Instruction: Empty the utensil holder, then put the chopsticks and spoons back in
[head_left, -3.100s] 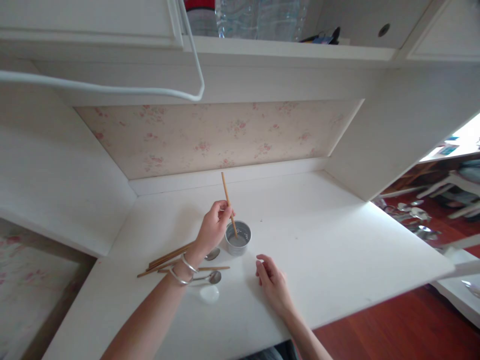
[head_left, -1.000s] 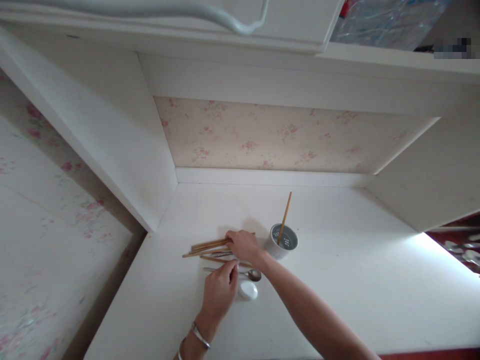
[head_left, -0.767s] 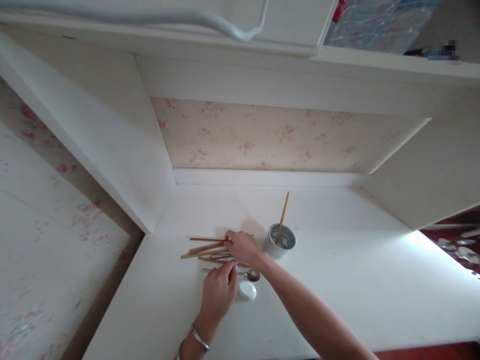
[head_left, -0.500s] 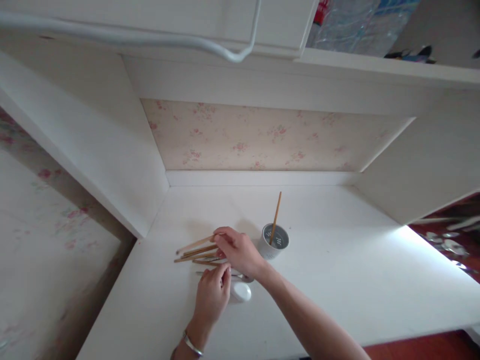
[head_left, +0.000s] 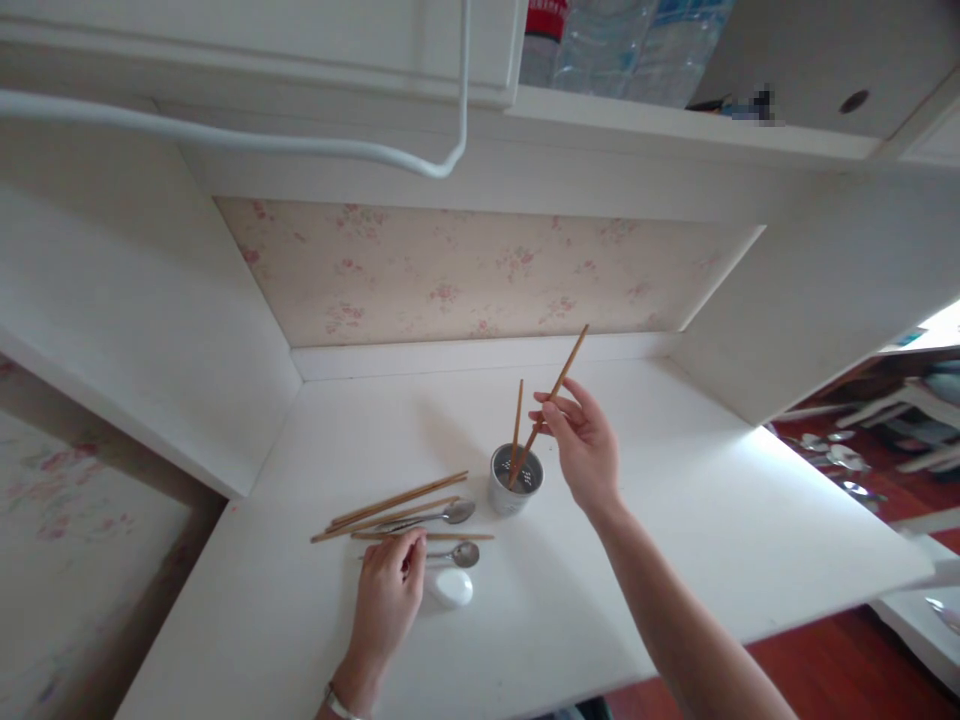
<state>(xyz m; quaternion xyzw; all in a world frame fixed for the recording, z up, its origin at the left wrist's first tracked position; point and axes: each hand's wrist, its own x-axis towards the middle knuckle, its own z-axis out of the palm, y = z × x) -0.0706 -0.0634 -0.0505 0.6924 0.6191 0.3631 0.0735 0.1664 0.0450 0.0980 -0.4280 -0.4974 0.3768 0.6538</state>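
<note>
My right hand (head_left: 589,445) pinches a wooden chopstick (head_left: 570,362), tilted, its lower end inside a grey cylindrical utensil holder (head_left: 504,497) with a perforated bottom. Another chopstick (head_left: 518,415) stands in the holder, leaning on its rim. My left hand (head_left: 390,580), fingers curled, lies over the handle of the nearer metal spoon (head_left: 465,554); what its fingers hold, if anything, is hidden. Just beyond it are a second spoon (head_left: 457,512) and several loose chopsticks (head_left: 405,496). One more chopstick (head_left: 457,537) lies between the two spoons. A white oval object (head_left: 453,588) sits right of my left hand.
A white tabletop (head_left: 600,600) runs between side panels, with a floral back wall (head_left: 480,280) behind. Overhead are a white bent rod (head_left: 337,148) and a shelf (head_left: 675,120) with plastic bottles (head_left: 600,45). Metal items (head_left: 844,460) lie beyond the right edge.
My right hand has moved from the chopstick pile rightward to the holder, carrying a chopstick whose end is now inside. My left hand stays by the spoon. The view has shifted to the right.
</note>
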